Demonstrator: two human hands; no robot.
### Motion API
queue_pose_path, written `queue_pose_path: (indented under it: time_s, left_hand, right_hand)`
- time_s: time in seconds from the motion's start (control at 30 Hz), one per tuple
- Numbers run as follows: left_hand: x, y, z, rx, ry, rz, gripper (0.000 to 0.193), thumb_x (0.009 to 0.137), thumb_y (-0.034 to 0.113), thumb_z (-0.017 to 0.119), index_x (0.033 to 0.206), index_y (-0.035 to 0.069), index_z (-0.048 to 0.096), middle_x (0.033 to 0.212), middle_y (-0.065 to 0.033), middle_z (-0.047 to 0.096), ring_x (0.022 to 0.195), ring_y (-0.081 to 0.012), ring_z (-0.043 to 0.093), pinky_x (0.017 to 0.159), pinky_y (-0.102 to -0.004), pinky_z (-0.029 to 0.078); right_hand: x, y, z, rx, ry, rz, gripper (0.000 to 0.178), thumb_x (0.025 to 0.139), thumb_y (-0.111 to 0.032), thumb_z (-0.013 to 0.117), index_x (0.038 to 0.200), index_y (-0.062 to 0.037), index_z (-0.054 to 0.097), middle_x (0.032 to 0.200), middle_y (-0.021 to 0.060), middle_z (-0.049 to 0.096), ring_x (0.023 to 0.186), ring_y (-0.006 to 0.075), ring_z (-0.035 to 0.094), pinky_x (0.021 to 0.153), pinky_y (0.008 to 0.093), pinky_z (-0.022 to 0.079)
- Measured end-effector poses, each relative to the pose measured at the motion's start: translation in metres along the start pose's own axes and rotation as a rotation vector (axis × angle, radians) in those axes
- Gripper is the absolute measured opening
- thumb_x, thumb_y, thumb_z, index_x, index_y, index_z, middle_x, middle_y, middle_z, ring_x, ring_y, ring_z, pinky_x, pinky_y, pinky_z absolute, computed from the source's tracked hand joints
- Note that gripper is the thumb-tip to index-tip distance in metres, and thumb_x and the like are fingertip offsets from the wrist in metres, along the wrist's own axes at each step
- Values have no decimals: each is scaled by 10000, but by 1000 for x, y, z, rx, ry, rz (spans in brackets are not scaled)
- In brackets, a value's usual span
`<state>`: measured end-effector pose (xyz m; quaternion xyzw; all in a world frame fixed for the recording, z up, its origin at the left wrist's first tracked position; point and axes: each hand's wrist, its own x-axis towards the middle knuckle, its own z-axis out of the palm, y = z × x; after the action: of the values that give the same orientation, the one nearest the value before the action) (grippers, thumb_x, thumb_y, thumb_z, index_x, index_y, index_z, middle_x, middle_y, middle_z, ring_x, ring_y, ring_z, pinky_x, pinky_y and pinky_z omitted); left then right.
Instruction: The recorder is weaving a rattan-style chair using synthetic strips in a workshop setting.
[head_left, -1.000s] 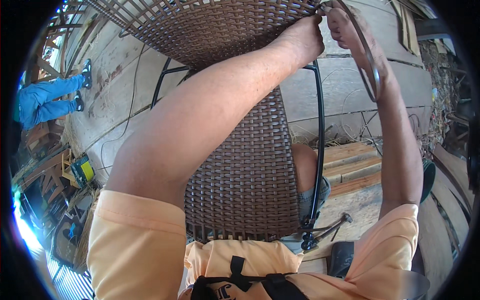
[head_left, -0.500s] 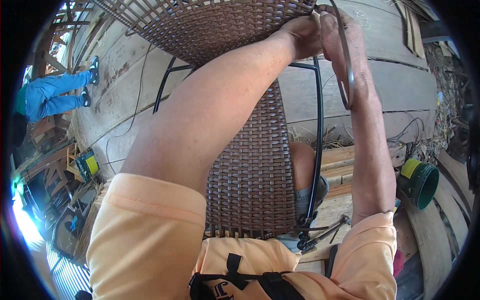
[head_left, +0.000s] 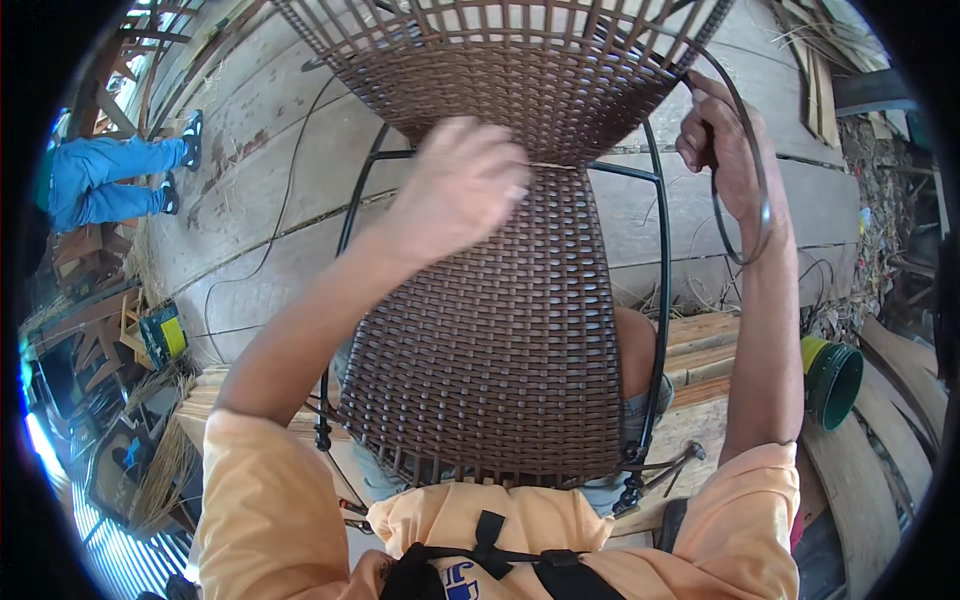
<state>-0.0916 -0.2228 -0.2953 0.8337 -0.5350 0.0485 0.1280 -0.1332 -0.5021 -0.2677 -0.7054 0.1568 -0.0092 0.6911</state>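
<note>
A chair of woven brown strips stands before me; its seat (head_left: 490, 350) lies close to my body and its backrest (head_left: 480, 85) rises at the far side, with open lattice along the top. My right hand (head_left: 728, 145) is at the backrest's right edge, fingers curled, the index fingertip against the rim. A loose brown weaving strip (head_left: 752, 130) runs from the lattice, loops past my right wrist and goes back into that hand. Blurred by motion, my left hand (head_left: 465, 185) is over the join of seat and backrest; its fingers cannot be made out.
Black metal tubing (head_left: 662, 270) frames the chair. A hammer (head_left: 685, 460) lies right of the seat on wooden planks (head_left: 700, 340). A green bucket (head_left: 835, 385) lies tipped at right, another bucket (head_left: 163, 335) is at left. A person in blue trousers (head_left: 110, 180) stands far left.
My left hand has come away from the right hand, moving left and nearer. The right hand stays by the backrest edge, slightly lower in view. More of the seat and lattice now shows.
</note>
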Motion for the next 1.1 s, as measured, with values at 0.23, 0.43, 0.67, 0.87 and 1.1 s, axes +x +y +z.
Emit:
queue_pose_path:
  time_s: [0.23, 0.43, 0.67, 0.87, 1.1]
  left_hand:
    - [-59, -118, -60, 28, 427, -583, 190, 805, 144, 556, 956, 32, 582, 1008, -113, 589, 1029, -305, 516, 929, -415, 363]
    - [-31, -172, -70, 95, -97, -494, 414, 894, 407, 454, 1068, 60, 597, 896, -188, 623, 872, -338, 587, 874, -414, 400]
    - [-196, -291, -128, 370, -35, -307, 298, 892, 216, 414, 1105, 78, 570, 929, -157, 625, 893, -311, 587, 741, -393, 458]
    - [-423, -338, -266, 769, -563, -905, 405, 934, 330, 336, 1175, 69, 532, 1086, -246, 560, 961, -383, 556, 821, -401, 439]
    - [-199, -253, -123, 677, -65, -495, 517, 809, 292, 589, 1234, 38, 441, 1226, -200, 472, 1132, -371, 440, 934, -443, 361]
  right_hand:
    - [-5, -9, -3, 24, -11, 129, 417, 912, -144, 356, 1272, 65, 382, 808, 97, 614, 709, 145, 584, 592, 246, 435]
    - [2, -11, -9, -139, -8, 159, 418, 919, -253, 380, 1249, -10, 461, 1031, 71, 638, 957, 137, 563, 735, 263, 402]
    - [12, -18, -31, -189, -175, 161, 403, 906, -307, 373, 1163, -34, 522, 1101, 80, 616, 1002, 162, 562, 745, 287, 435]
    - [21, -15, -18, -174, -28, 161, 348, 930, -256, 376, 1130, -10, 521, 1095, 104, 616, 1011, 174, 568, 798, 316, 450]
    - [33, 20, -20, -78, 79, 54, 268, 886, -306, 551, 930, -54, 628, 800, 34, 632, 783, 101, 575, 690, 252, 446]
